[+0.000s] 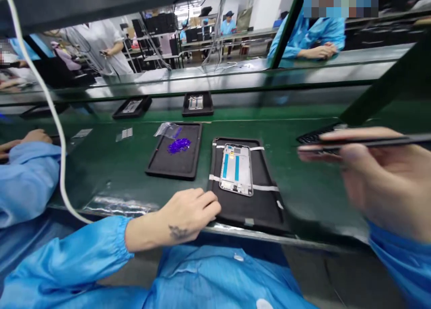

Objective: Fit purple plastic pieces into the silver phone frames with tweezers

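My left hand (pixel 188 214) is closed, its curled fingers against the lower left edge of a black tray (pixel 262 210). On that tray lies a silver phone frame (pixel 245 165) with two blue strips, between white straps. Raised at the right, my right hand (pixel 380 174) is blurred and closed round a slim black tool (pixel 404 140); its exact kind is unclear. Left of the phone frame, a second black tray (pixel 158 161) holds a heap of small purple pieces (pixel 179 145) and a clear plastic bag (pixel 166 129).
Two more black trays with phone frames (pixel 133 107) (pixel 195 102) stand farther back. A black ridged object (pixel 316 133) lies by a green post (pixel 370 93). A white cable (pixel 54 102) hangs at left, near a co-worker's sleeve (pixel 30 178). Other people sit or stand beyond the bench.
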`<state>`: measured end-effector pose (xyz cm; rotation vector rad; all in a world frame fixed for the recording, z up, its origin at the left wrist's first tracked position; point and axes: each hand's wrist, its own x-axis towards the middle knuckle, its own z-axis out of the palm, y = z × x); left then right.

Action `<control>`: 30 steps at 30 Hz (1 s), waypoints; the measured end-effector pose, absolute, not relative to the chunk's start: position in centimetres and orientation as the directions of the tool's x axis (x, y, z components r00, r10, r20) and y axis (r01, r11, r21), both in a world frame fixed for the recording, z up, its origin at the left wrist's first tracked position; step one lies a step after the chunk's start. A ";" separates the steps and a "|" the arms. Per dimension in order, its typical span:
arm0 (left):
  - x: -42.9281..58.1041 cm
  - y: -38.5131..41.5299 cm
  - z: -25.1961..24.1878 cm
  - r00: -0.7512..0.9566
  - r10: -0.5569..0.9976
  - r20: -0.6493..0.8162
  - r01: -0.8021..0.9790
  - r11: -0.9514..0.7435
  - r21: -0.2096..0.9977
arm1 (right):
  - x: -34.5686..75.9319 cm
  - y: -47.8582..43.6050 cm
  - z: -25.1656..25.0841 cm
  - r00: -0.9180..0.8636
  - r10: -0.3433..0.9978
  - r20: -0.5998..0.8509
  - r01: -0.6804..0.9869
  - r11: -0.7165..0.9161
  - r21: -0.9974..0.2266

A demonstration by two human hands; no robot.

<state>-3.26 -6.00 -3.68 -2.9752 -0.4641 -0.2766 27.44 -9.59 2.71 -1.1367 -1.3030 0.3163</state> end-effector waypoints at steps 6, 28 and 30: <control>-3.8 -5.9 -4.5 0.938 0.169 0.302 0.182 -0.983 -0.013 | 24.1 0.3 1.6 0.040 0.945 0.324 0.235 0.307 -0.922; 1.1 -2.8 -3.3 0.959 0.099 0.267 0.100 -0.995 0.013 | 25.8 2.2 -3.4 0.192 0.950 0.246 0.651 0.064 -0.756; 1.0 -3.1 -3.1 0.965 0.087 0.246 0.077 -0.996 0.050 | 26.0 2.1 -3.7 0.170 0.953 0.251 0.690 0.067 -0.721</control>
